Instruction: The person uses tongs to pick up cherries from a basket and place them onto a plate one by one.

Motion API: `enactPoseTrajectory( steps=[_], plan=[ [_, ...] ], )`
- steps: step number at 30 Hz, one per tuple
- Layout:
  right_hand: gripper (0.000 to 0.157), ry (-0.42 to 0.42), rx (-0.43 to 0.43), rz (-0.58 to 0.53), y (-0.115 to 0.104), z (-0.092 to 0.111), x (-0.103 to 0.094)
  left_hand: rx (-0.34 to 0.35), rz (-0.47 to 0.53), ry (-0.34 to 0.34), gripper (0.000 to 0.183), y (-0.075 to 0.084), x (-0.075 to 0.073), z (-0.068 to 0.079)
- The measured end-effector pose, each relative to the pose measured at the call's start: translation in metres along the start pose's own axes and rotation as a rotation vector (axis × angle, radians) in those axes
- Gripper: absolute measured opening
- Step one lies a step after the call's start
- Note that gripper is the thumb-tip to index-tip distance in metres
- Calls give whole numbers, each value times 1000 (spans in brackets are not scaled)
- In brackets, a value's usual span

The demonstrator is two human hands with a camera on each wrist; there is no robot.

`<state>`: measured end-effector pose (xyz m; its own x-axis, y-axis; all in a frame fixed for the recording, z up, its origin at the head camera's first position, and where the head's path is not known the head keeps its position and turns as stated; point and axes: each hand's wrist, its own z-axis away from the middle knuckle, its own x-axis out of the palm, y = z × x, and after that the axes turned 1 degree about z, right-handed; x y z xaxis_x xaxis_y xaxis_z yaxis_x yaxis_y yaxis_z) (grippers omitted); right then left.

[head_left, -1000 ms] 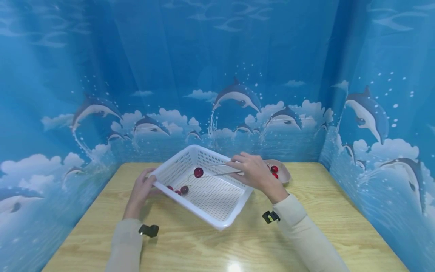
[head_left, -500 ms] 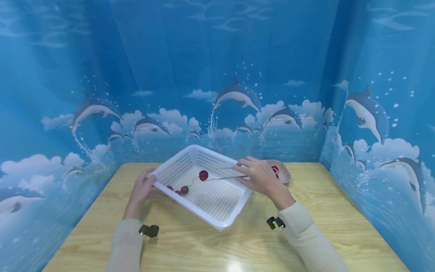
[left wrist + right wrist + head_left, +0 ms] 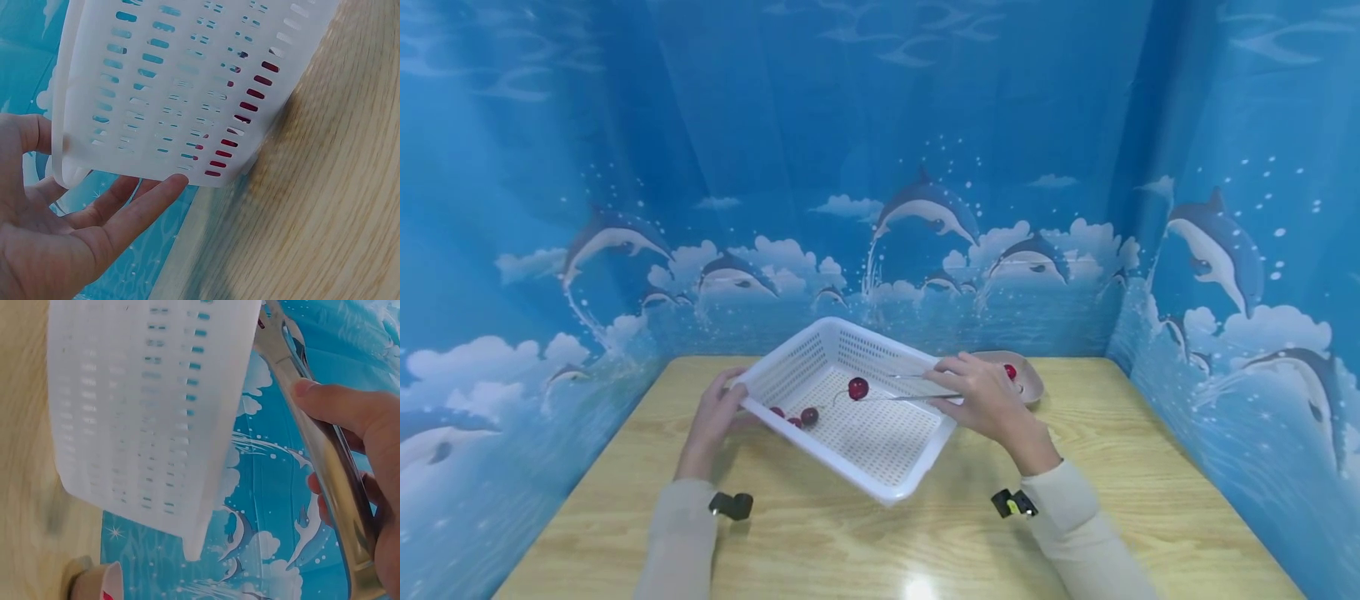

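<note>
A white perforated plastic basket (image 3: 887,442) is tilted in the head view, its left corner gripped by my left hand (image 3: 713,421). In the left wrist view that hand's thumb hooks the rim, and its fingers (image 3: 147,212) lie along the outside. My right hand (image 3: 992,404) grips metal tongs (image 3: 328,462) that reach over the far right side into the basket. A dark red cherry (image 3: 858,388) with a long stem is at the tongs' tips. Several other cherries (image 3: 808,417) have gathered in the left front part of the basket.
Beyond my right hand, a beige bowl (image 3: 1032,385) with a red cherry (image 3: 1010,372) showing sits near the table's back edge. The wood-grain table (image 3: 820,550) meets a blue dolphin-print curtain (image 3: 880,167) at the back and both sides.
My right hand has drawn the tongs to the right, and the cherry at their tips has shifted right with them. The left hand and the basket have stayed in place.
</note>
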<state>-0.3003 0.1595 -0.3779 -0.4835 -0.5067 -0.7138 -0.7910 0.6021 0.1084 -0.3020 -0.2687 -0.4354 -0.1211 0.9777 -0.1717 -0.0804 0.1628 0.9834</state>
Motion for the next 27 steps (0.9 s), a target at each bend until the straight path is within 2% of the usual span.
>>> enactPoseTrajectory(
  steps=[5, 13, 27],
  plan=[
    [40, 26, 3, -18, -3, 2, 1, 13, 3, -7, 59, 1, 0, 0],
    [40, 48, 8, 13, -6, 2, -4, 16, -4, -12, 58, -1, -1, 1],
    [44, 97, 12, 72, 7, 11, -15, 9, -35, -11, 58, -1, -1, 1]
  ],
)
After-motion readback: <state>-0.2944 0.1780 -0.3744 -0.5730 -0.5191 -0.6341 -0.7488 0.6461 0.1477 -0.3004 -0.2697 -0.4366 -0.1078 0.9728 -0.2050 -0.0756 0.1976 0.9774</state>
